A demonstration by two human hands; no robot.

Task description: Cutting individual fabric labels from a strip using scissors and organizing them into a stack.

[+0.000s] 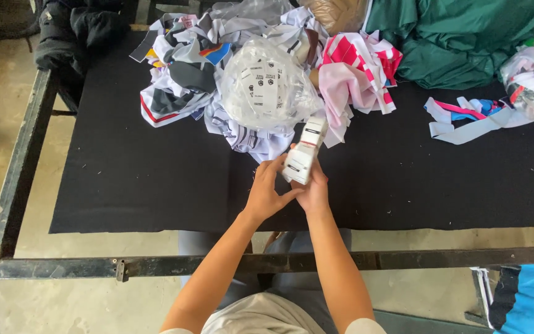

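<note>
Head view: we hold a white label stack [303, 151] mid-frame, left hand [267, 190] and right hand [312, 190] fingers clamped on it; above, a clear label bag [266, 83] tops fabric scraps [183, 77].

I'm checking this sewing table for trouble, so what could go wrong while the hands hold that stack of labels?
The stack of labels is pinched between the left hand and right hand above the black mat; a loose grip might scatter it. The clear bag sits atop the fabric scraps and could slide off.
</note>
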